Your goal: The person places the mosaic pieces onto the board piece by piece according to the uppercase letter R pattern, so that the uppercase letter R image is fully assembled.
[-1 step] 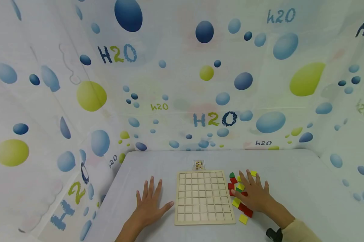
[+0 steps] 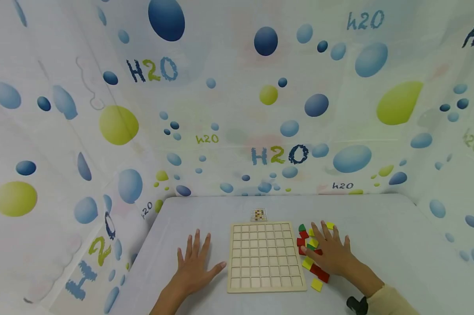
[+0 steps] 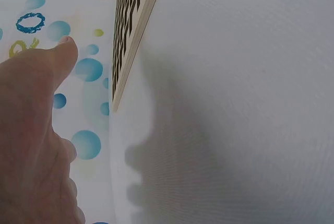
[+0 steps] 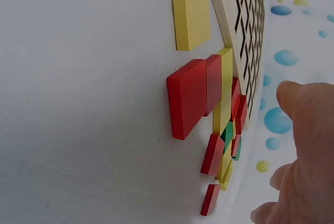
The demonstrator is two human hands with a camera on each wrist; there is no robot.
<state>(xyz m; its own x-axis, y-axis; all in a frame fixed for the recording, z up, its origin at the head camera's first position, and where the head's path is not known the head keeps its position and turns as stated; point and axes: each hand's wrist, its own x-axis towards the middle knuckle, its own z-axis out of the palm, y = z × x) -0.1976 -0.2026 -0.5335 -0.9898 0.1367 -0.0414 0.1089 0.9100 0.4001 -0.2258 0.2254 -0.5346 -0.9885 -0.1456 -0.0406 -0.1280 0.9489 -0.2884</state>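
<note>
I see the left hand (image 2: 193, 267) spread wide and empty beside the gridded board (image 2: 265, 258), laid on the desk (image 2: 382, 232) between both hands perhaps for shared reach, then coloured blocks (image 2: 319, 274), likely set close for picking, partly under the wide-spread, empty right hand (image 2: 332, 253).

Head view: on white backdrop (image 2: 221, 48) we are reading multicoloured "H2O" (image 2: 152, 70) upper left, another "H2O" (image 2: 277, 155) low centre, large slanting "H2O" (image 2: 99, 251) lower left. We are also finding light-blue "h2O" (image 2: 365, 21) upper right, green "h2O" (image 2: 207, 138) left of centre, dark "h2O" (image 2: 343, 186) lower right. Left wrist view: we are seeing blue "O" (image 3: 30, 15) on backdrop.
</note>
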